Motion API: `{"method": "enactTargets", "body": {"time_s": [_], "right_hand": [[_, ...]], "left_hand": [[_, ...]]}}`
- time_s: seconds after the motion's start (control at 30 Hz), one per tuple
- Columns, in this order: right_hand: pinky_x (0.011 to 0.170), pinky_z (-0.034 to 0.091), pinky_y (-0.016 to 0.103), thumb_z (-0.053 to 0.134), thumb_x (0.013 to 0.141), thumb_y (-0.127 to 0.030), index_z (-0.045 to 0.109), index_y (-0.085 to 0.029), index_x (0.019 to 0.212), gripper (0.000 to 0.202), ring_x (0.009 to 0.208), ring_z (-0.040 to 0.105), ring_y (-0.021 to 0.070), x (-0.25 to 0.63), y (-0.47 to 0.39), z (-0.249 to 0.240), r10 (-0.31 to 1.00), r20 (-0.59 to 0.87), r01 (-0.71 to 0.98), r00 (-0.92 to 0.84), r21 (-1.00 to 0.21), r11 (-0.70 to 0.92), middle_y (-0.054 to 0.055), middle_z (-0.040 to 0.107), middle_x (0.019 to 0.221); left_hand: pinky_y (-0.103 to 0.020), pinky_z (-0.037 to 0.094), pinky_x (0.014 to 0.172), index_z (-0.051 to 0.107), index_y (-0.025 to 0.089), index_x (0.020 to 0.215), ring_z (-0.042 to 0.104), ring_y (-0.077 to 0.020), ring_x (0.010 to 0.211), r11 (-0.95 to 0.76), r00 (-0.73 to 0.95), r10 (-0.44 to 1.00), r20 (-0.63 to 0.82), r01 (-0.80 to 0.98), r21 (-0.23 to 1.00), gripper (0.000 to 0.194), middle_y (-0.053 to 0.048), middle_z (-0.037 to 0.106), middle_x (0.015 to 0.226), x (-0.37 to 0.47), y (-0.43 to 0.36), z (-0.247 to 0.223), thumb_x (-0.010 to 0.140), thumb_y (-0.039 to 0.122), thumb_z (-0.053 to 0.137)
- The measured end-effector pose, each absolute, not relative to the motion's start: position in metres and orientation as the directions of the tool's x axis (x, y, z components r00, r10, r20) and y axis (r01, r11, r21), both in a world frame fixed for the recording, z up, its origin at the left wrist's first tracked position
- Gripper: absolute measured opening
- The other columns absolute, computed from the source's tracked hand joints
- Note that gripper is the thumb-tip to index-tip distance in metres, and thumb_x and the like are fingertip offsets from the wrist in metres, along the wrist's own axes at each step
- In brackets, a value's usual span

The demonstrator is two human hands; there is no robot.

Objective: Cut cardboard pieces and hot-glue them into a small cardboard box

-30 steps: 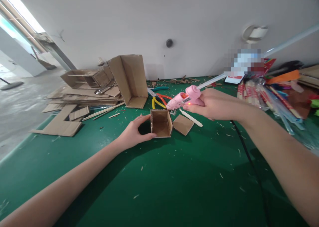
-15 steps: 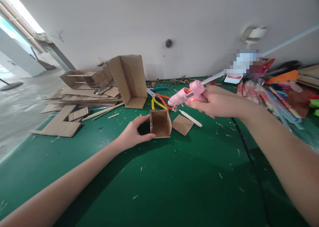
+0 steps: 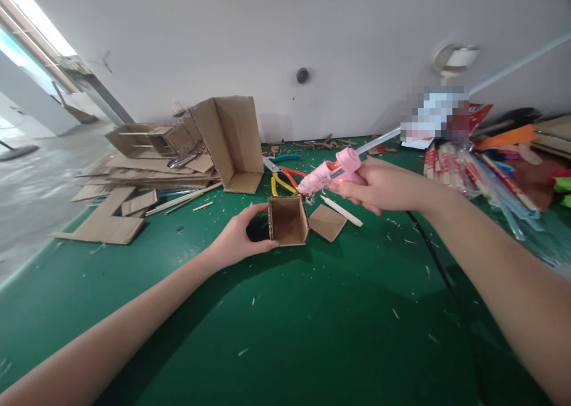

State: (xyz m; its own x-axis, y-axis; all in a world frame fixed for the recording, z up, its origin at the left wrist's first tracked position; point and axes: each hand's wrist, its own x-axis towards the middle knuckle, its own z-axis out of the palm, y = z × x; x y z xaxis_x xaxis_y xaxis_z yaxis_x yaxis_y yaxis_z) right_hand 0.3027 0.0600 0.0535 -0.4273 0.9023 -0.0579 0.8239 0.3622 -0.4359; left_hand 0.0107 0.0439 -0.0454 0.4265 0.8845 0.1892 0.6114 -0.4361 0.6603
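My left hand [image 3: 241,236] grips the left side of a small cardboard box [image 3: 288,220] whose open side faces me, thumb at its lower front and fingers behind. In my right hand [image 3: 379,186] is a pink hot glue gun [image 3: 328,171] with a clear glue stick out of its back and a lit orange light. Its nozzle is close to the box's upper right corner; whether it touches I cannot tell. Just right of the box lies a square cardboard piece [image 3: 328,222], beside a white stick-shaped tool [image 3: 341,210].
Behind the box lie pliers with yellow and orange handles [image 3: 282,183]. A larger folded cardboard piece [image 3: 236,147] stands at the back, next to stacked cardboard [image 3: 143,174]. Packaged sticks [image 3: 482,174] lie at the right. The gun's black cable [image 3: 439,266] crosses the green table [image 3: 276,329].
My right hand has brought the glue gun slightly left and down, its nozzle now nearer the box's top right corner. My left hand and the box stay put.
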Motion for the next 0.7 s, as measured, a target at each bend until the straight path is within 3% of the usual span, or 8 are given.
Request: {"method": "enactTargets", "body": {"time_s": [0.43, 0.7], "right_hand": [[0.053, 0.033, 0.03, 0.045, 0.085, -0.064, 0.043, -0.02, 0.054, 0.053, 0.047, 0.046, 0.013, 0.31, 0.06, 0.055, 0.923, -0.054, 0.837, -0.382, -0.445, 0.32, -0.002, 0.046, 0.044], [0.052, 0.028, 0.029, 0.046, 0.086, -0.057, 0.039, -0.02, 0.057, 0.048, 0.05, 0.042, 0.0115, 0.299, 0.055, 0.057, 0.909, -0.014, 0.815, -0.417, -0.449, 0.367, -0.003, 0.044, 0.05]], "left_hand": [[-0.046, 0.042, 0.101, 0.048, 0.02, 0.127, 0.053, -0.03, 0.119, -0.423, 0.422, 0.889, 0.177, 0.611, 0.669, 0.07, -0.01, 0.057, 0.13, 0.01, 0.045, -0.047, 0.068, 0.048, 0.072], [-0.046, 0.043, 0.101, 0.047, 0.019, 0.127, 0.053, -0.0294, 0.119, -0.428, 0.429, 0.885, 0.181, 0.598, 0.677, 0.07, -0.011, 0.057, 0.13, 0.012, 0.045, -0.046, 0.068, 0.047, 0.072]]}}
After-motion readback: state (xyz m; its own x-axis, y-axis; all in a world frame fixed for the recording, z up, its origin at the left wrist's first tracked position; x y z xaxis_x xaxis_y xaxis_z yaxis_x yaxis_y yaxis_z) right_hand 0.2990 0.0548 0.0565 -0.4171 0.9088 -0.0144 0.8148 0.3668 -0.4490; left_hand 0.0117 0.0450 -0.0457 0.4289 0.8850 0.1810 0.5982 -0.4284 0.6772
